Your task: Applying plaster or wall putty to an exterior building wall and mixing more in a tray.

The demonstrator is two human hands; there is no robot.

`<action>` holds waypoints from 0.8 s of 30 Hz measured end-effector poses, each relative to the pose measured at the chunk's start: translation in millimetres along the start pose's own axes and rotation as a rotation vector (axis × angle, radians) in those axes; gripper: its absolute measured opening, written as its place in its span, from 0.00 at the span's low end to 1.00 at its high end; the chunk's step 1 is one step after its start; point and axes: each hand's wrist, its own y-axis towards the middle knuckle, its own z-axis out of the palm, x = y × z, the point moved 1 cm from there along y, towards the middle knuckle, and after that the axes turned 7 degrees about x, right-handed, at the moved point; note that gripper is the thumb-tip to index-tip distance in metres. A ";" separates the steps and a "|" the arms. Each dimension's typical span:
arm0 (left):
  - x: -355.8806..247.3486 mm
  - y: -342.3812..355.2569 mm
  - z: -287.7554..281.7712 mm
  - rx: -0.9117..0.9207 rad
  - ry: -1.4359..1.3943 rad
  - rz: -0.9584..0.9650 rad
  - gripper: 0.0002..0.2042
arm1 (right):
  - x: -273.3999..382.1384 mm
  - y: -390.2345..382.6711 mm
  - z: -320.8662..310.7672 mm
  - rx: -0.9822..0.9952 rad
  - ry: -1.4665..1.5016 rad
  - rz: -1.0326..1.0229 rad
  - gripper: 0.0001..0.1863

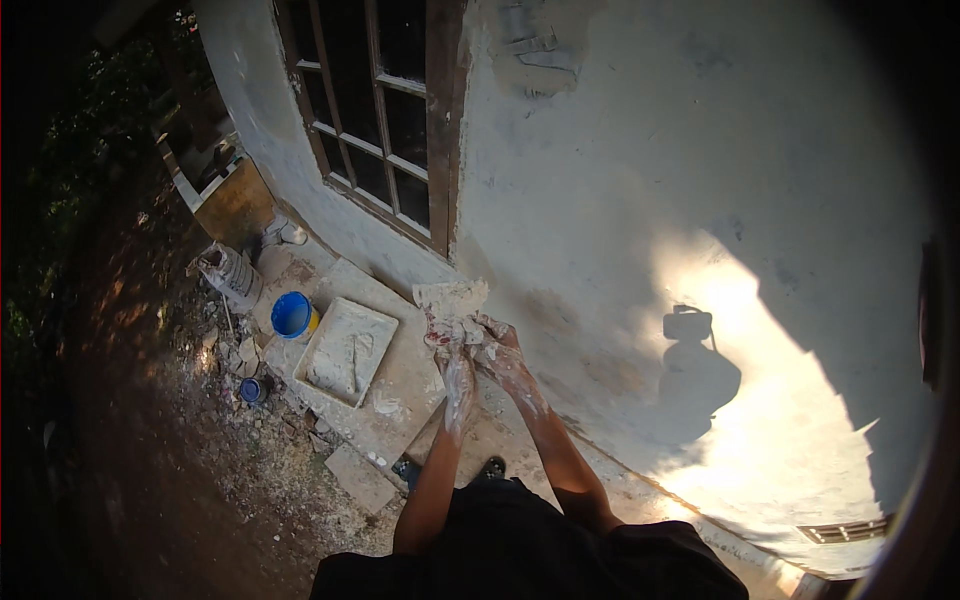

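Both hands are together in front of me, close to the wall, and both are smeared with white filler. My left hand (pixel 455 362) is closed round the lower part of a wide putty knife (pixel 450 298). Pale filler coats its broad blade, which points away from me, and some red shows near the grip. My right hand (pixel 500 350) is closed right beside it, touching the lower right of the knife. A whitish lump shows at its fingers; whether it is filler or a second tool I cannot make out.
On the slab to the left sit a filler-smeared tray (pixel 377 323) and a blue-rimmed bucket (pixel 292 315). Beyond are a white sack (pixel 232 275), a small blue tin (pixel 254 390) and rubble. The patched wall (pixel 600 180) rises ahead and right, with a wooden-framed window (pixel 440 130).
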 end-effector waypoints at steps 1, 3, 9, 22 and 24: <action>7.5 2.3 -0.1 0.072 0.028 0.028 0.14 | 2.7 -8.9 -10.3 -0.001 0.098 -0.027 0.24; 18.4 15.4 -4.1 0.001 0.189 0.012 0.15 | 5.4 -21.3 -27.1 -0.099 0.192 -0.146 0.22; 24.9 100.1 41.6 0.162 0.383 0.260 0.14 | -13.7 -51.3 -100.3 -0.090 0.109 -0.073 0.23; 49.7 180.3 189.1 0.292 -0.540 -0.405 0.10 | -60.7 -62.7 -173.6 -0.252 0.161 0.090 0.25; 53.7 178.5 182.8 0.171 0.434 -0.187 0.12 | -62.8 -62.9 -179.5 -0.285 0.132 0.070 0.26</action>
